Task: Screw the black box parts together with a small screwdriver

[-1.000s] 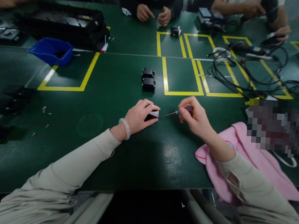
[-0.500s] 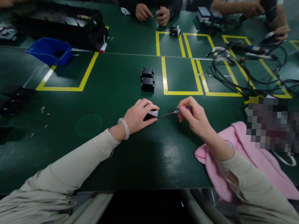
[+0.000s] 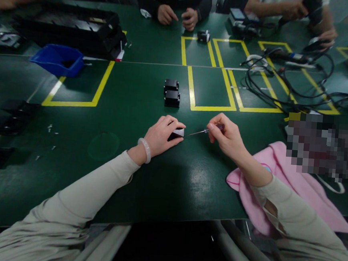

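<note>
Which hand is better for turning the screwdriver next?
Probably the right hand: it grips the screwdriver, whose tip is close to the small black box that the left hand holds.

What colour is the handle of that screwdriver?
Dark reddish; the handle shows in the head view, partly covered by the right hand.

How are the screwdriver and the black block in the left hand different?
The screwdriver is long and slim, but the black block is thicker and boxy. The right hand holds the screwdriver, while the left hand grips the black block. Both are in the same person's hands.
</note>
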`<state>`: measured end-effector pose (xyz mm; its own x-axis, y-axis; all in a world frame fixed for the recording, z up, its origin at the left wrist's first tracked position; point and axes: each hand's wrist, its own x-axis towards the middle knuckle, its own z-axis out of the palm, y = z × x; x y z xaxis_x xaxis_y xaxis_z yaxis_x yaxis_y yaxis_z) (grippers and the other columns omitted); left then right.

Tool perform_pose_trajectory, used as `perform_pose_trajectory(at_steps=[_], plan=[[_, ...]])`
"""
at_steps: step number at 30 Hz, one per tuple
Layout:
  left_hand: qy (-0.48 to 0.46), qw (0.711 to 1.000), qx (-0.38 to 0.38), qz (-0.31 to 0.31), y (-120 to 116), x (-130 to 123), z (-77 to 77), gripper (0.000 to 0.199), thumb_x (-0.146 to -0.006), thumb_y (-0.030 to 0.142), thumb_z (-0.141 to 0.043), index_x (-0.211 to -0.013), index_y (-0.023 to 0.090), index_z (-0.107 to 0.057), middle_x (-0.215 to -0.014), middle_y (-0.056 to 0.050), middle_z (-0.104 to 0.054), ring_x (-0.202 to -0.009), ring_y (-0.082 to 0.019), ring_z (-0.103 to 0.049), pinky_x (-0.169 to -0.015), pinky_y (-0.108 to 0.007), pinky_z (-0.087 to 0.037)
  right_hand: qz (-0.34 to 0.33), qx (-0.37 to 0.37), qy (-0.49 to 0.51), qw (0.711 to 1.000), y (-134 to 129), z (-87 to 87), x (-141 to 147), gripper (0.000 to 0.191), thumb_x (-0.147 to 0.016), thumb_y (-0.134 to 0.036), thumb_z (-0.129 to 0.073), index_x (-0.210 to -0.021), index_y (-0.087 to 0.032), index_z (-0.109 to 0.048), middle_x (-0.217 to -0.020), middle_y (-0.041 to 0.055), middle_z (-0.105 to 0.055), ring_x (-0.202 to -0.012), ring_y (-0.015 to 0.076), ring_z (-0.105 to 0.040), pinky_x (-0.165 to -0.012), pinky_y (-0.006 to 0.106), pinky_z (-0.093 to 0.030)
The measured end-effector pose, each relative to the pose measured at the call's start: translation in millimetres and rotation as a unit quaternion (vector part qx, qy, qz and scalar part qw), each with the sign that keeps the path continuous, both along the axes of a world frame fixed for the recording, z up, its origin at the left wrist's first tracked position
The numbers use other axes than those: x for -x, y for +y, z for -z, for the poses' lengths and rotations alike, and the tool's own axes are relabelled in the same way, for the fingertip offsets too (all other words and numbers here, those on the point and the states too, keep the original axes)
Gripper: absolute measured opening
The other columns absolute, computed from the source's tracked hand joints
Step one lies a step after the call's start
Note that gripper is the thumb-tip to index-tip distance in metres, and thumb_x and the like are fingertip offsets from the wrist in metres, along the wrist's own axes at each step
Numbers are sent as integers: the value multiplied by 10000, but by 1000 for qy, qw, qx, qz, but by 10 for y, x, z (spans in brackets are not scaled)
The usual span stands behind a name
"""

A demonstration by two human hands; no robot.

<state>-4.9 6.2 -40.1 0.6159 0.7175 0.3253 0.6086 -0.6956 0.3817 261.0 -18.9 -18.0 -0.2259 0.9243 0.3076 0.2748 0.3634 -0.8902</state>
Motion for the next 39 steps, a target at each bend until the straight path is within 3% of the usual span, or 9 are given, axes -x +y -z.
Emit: perform_pose_trajectory(at_steps=[6, 15, 23, 29, 33, 39], plan=[[-1, 1000, 10, -1, -8, -2, -3, 329, -967, 293, -707, -1276, 215, -627, -1237, -98, -630, -1160, -280, -598, -959, -439, -545, -26, 15, 12, 999, -7, -11, -15, 341, -1041, -541, -615, -892, -247, -529, -544, -78, -558, -481, 111, -520, -531, 289, -383], [-2, 1000, -4, 3, -7, -6, 0, 326, -967, 285, -717, -1271, 201, -634, -1227, -101, -634, -1152, -276, -599, -949, -431, -548, -8, 24, 12, 1000, 10, 32, -19, 351, -1045, -550, -606, -887, -246, -530, -537, -83, -527, -469, 111, -496, -532, 285, -385], [-6, 1000, -11, 1, -4, -2, 15, 330, -962, 281, -728, -1269, 201, -639, -1224, -97, -638, -1145, -273, -602, -943, -423, -550, -27, 16, 14, 999, 6, 2, -14, 312, -1048, -534, -608, -970, -239, -542, -652, -55, -576, -550, 115, -560, -566, 277, -431], [-1, 1000, -5, 0, -6, -6, 7, 330, -964, 285, -725, -1271, 206, -634, -1222, -94, -638, -1141, -271, -603, -933, -418, -552, -17, 14, 0, 1000, -8, -12, -6, 326, -1066, -537, -568, -936, -242, -520, -537, -88, -496, -445, 98, -453, -484, 274, -324], [0, 1000, -7, 0, -7, -5, 4, 328, -964, 284, -727, -1269, 205, -634, -1225, -96, -638, -1139, -271, -602, -936, -425, -553, -23, 1, 17, 1000, -19, -9, 2, 265, -1062, -500, -590, -1033, -246, -524, -630, -82, -499, -481, 95, -481, -486, 269, -340], [0, 1000, -5, 1, -11, -4, -4, 336, -962, 280, -726, -1276, 206, -633, -1231, -95, -637, -1145, -271, -601, -943, -423, -552, -2, 2, -13, 1000, -16, -18, -5, 271, -1060, -479, -597, -941, -245, -532, -573, -78, -502, -457, 101, -453, -487, 275, -322]])
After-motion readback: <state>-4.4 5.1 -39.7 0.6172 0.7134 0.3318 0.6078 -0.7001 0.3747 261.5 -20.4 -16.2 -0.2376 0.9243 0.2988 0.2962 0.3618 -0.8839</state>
